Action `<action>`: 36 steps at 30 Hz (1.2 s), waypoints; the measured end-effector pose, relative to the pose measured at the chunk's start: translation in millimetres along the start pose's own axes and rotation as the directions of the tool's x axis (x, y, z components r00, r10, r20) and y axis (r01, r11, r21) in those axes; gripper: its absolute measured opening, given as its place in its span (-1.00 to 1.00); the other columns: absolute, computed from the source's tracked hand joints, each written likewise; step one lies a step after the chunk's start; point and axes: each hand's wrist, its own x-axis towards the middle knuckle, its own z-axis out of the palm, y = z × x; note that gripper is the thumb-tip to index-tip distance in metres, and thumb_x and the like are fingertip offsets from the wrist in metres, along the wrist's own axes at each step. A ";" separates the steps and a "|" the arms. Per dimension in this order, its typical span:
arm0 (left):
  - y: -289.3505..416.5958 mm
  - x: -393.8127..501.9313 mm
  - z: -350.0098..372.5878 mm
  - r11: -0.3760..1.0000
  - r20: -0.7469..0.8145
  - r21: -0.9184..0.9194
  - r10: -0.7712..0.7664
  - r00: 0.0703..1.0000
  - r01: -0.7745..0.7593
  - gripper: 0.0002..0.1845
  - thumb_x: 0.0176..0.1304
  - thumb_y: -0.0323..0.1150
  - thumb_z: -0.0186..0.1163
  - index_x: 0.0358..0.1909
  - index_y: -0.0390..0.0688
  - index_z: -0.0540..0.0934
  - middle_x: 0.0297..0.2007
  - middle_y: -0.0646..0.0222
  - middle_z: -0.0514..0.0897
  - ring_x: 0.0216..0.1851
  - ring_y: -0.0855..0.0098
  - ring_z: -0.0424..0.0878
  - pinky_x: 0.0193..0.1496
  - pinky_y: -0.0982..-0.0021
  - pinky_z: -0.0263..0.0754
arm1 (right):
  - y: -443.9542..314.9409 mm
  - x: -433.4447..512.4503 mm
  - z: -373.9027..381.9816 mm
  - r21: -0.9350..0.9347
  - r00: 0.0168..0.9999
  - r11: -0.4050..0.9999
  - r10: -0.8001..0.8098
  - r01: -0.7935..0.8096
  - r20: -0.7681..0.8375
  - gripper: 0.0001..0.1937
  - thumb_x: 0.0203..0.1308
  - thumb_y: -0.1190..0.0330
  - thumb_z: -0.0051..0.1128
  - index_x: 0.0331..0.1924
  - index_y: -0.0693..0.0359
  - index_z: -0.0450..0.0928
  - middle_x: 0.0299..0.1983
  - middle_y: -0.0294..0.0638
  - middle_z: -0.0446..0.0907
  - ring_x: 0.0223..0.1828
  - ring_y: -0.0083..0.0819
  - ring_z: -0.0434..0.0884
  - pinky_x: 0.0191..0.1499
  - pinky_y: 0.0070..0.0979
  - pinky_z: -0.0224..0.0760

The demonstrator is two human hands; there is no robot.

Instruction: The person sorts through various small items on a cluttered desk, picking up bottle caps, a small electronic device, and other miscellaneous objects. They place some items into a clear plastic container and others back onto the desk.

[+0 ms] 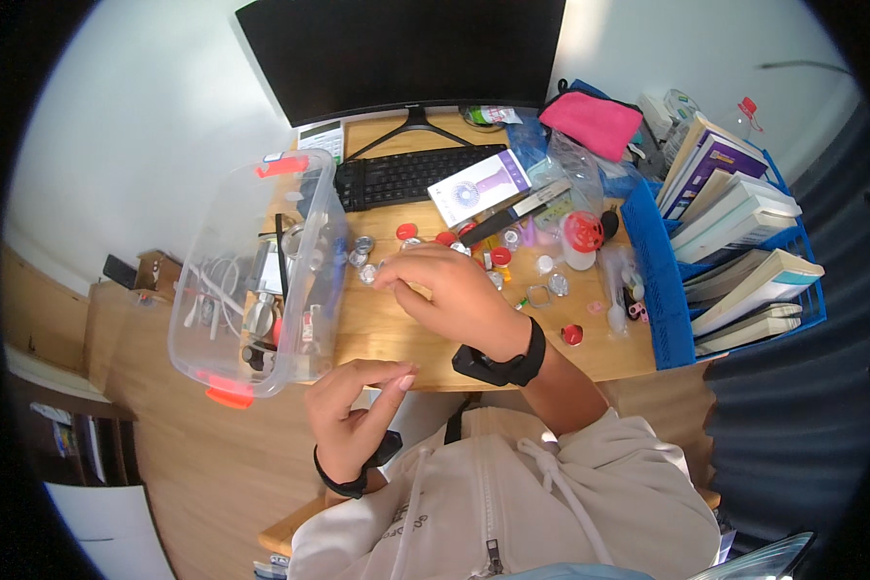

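My right hand (446, 290) reaches across the wooden desk, palm down, with its fingertips beside a small round silver container (367, 273). Whether they grip it is hidden by the hand. Two more silver containers (361, 250) stand just beyond. My left hand (355, 406) is over the desk's front edge, its thumb and forefinger tips almost together and nothing visible between them. Red-lidded containers (500, 256), a red lid (406, 231) and other silver containers (558, 284) lie scattered past my right hand. One red-topped container (571, 334) sits near the front edge.
A clear plastic bin (319, 290) with mixed items is at left. A keyboard (420, 174), a fan box (478, 190) and a monitor (406, 58) occupy the back. A blue file rack (645, 290) with books borders the right. A red-topped bottle (582, 239) stands before it.
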 end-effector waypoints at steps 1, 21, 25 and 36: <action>-0.4 0.7 1.9 1.000 0.004 -0.008 0.000 1.000 0.000 -0.87 0.27 -0.55 0.50 -0.16 -0.26 0.82 -0.27 0.25 0.89 -0.34 0.41 0.81 -0.21 0.47 0.62 | 0.4 -3.8 -2.7 -0.022 1.000 1.000 -0.016 0.016 -0.022 -0.87 0.34 0.55 0.20 -0.10 0.24 0.72 -0.16 -0.11 0.79 -0.05 -0.06 0.77 0.02 -0.23 0.63; -39.0 -7.5 61.8 0.940 0.059 -0.291 -0.168 0.984 0.178 -0.90 0.39 -0.58 0.43 -0.12 -0.35 0.76 -0.22 0.24 0.87 -0.25 0.53 0.78 -0.15 0.51 0.65 | -18.1 -95.9 -48.8 0.024 0.964 0.997 0.081 -0.078 -0.252 -0.81 0.28 0.60 0.26 -0.11 0.17 0.77 -0.16 -0.18 0.82 -0.12 -0.13 0.78 -0.03 -0.29 0.62; -43.5 -13.1 78.0 0.941 0.130 -0.283 -0.156 0.979 0.187 -0.90 0.39 -0.58 0.42 -0.11 -0.35 0.76 -0.21 0.25 0.86 -0.24 0.55 0.77 -0.13 0.52 0.63 | -19.6 -114.6 -57.2 0.019 0.965 0.996 0.090 -0.088 -0.246 -0.79 0.26 0.62 0.26 -0.10 0.18 0.77 -0.13 -0.17 0.82 -0.11 -0.15 0.78 -0.01 -0.29 0.62; -47.0 -34.2 92.4 0.944 0.132 -0.245 -0.193 0.972 0.221 -0.91 0.37 -0.59 0.44 -0.13 -0.34 0.77 -0.23 0.27 0.86 -0.24 0.54 0.77 -0.11 0.49 0.64 | -11.4 -169.4 -78.6 -0.006 0.939 0.983 0.176 -0.186 -0.297 -0.75 0.23 0.70 0.25 -0.08 0.27 0.78 -0.07 -0.14 0.85 -0.05 -0.17 0.80 0.03 -0.30 0.62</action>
